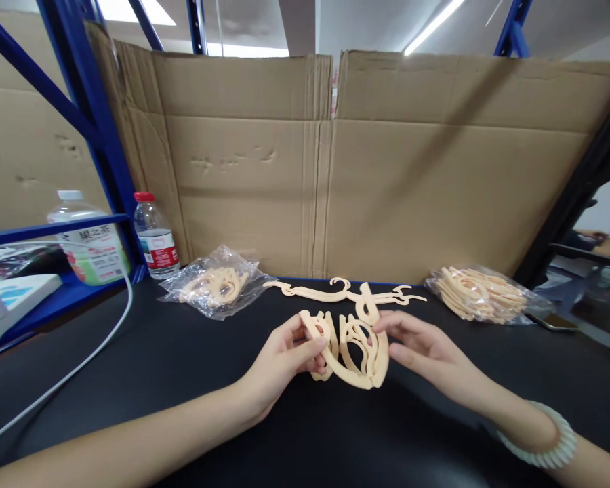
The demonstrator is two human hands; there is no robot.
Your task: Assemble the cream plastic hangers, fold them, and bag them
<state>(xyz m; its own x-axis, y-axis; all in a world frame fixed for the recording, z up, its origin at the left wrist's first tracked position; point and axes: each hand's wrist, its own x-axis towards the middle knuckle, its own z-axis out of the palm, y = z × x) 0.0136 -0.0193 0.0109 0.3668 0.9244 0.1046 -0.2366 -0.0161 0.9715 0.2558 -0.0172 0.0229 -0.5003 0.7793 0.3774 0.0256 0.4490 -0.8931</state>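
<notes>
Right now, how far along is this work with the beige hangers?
Seemingly done: a clear bag on the left holds what look like folded hangers. In hand: the left hand and right hand together hold a folded hanger. Probably left: one flat hanger lies just behind it, and a stack of hangers sits in plastic on the right.

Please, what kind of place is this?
Probably a workstation in a warehouse or small packing shop: blue steel racking, cardboard sheets standing as a back wall, and bags of beige hangers on the black table. The left hand and right hand hold one folded hanger.
</notes>
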